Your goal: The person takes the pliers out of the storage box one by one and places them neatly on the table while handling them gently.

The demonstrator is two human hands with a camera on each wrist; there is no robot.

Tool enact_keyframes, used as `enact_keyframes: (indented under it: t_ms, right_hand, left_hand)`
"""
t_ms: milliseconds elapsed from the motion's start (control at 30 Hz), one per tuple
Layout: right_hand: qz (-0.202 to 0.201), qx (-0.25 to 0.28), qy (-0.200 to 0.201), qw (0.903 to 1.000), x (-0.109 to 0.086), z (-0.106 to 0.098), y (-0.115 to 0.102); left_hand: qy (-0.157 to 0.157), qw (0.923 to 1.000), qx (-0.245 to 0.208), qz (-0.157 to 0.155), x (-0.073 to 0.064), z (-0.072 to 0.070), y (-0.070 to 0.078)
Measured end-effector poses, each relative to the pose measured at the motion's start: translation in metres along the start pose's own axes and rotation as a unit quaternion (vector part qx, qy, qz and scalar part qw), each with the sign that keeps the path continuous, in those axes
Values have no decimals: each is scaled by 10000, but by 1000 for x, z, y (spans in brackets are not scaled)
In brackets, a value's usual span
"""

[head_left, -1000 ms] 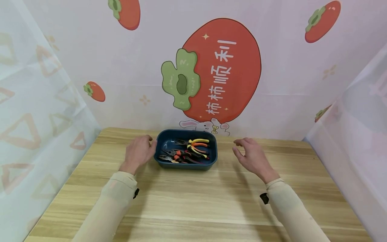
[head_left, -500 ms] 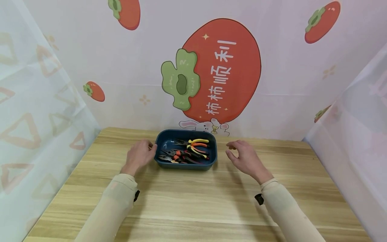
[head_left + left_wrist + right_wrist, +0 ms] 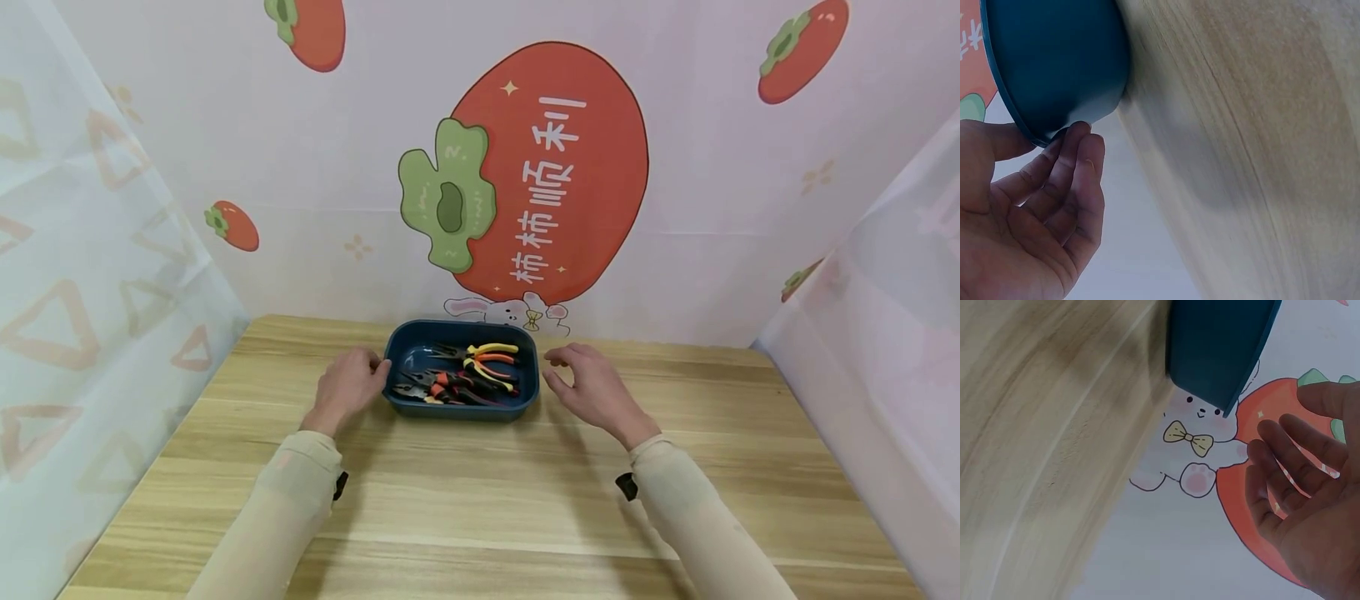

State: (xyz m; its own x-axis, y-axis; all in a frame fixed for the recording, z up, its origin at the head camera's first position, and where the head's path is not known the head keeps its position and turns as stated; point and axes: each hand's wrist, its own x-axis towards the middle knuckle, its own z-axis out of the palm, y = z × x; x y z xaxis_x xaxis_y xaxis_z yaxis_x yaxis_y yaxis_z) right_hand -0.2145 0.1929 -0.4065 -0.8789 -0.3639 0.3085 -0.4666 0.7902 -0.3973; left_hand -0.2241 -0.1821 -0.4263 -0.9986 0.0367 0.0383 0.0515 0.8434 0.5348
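Observation:
A dark blue plastic box (image 3: 457,413) stands on the table near the back wall, with several pliers lying inside. Pliers with yellow and orange handles (image 3: 495,349) lie at the back right of it, and red-and-black handled pliers (image 3: 453,382) lie nearer the front, overlapping one another. My left hand (image 3: 348,388) pinches the box's left rim; in the left wrist view the thumb is over the edge and the fingertips (image 3: 1079,130) are against the outer wall. Just off the right end of the box is my right hand (image 3: 594,388), fingers relaxed and bent, holding nothing.
The wood-grain table (image 3: 450,508) runs back to a white printed backdrop (image 3: 697,275) close behind the box. Similar sheets hang along the left and right sides. Each sleeve has a dark device (image 3: 627,486) at the wrist.
My right hand has moved left, up to the right end of the box. My left hand has shifted slightly right onto the left rim. The box and pliers have stayed in place.

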Motion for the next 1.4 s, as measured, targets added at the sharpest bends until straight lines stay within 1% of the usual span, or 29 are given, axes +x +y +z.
enact_keyframes:
  t_ms: [167, 533, 667, 800, 900, 1200, 1400]
  right_hand:
    - [61, -18, -144, 9999, 9, 2, -8]
    - [-128, -128, -609, 9980, 31, 10, -19]
    - [-115, -163, -827, 9964, 38, 14, -22]
    - [-95, -154, -1001, 9948, 44, 17, -26]
    - [-163, -153, -1128, 9934, 48, 19, -31]
    - [-364, -62, -1448, 9888, 57, 32, -48]
    - [-385, -82, -1643, 9856, 61, 39, -57]
  left_hand:
    - [-15, 10000, -24, -22, 0, 0, 0]
    - [5, 10000, -11, -88, 2, 3, -2]
    - [16, 9999, -52, -109, 2, 3, -1]
    - [68, 9999, -26, -73, 3, 4, -1]
    - [114, 9999, 28, -51, 3, 5, -2]
    - [107, 9999, 34, -72, 3, 6, -2]
    - [111, 9999, 55, -114, 3, 6, -1]
